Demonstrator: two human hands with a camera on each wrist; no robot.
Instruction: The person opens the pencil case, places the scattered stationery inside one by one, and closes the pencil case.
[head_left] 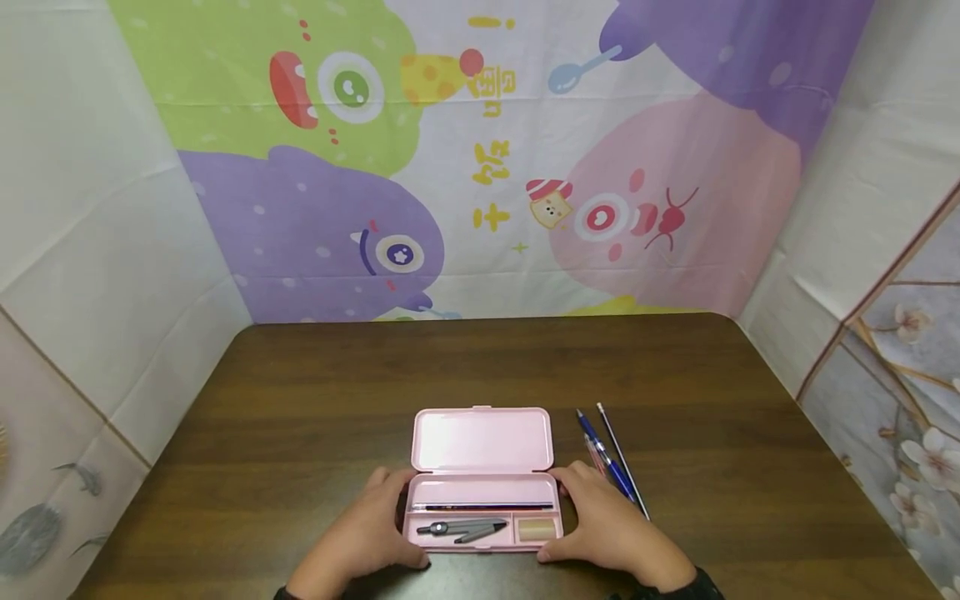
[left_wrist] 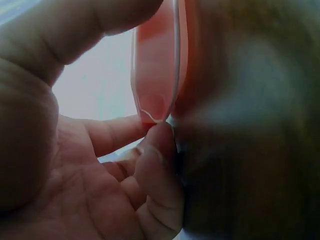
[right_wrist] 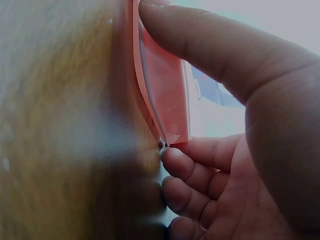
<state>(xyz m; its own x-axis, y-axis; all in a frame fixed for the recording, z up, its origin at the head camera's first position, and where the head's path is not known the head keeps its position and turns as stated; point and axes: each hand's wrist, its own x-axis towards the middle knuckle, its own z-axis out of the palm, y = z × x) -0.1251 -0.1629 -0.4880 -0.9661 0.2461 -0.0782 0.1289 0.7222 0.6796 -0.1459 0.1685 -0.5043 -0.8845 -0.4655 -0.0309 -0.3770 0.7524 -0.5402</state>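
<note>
A pink pencil case [head_left: 482, 439] lies on the table with its lid folded back, away from the person. In its rear compartment is a dark, slim pencil [head_left: 483, 507]. The front holds a grey drawing compass [head_left: 450, 527] and, in a small section at right, a beige eraser [head_left: 536, 529]. My left hand [head_left: 366, 523] grips the case's left end, thumb at the front corner and fingers farther back. At the opposite end my right hand [head_left: 609, 523] holds it likewise. Both wrist views show the case's end wall [left_wrist: 156, 65] [right_wrist: 167, 90] between thumb and fingers.
Right of the case, partly behind the right hand, lie a blue pen [head_left: 591, 427], a thin long pencil [head_left: 617, 446] and a reddish pen [head_left: 595, 456]. The brown wooden table [head_left: 322, 375] ends at a cartoon-printed cloth [head_left: 480, 275]; pale cloths hang at both sides.
</note>
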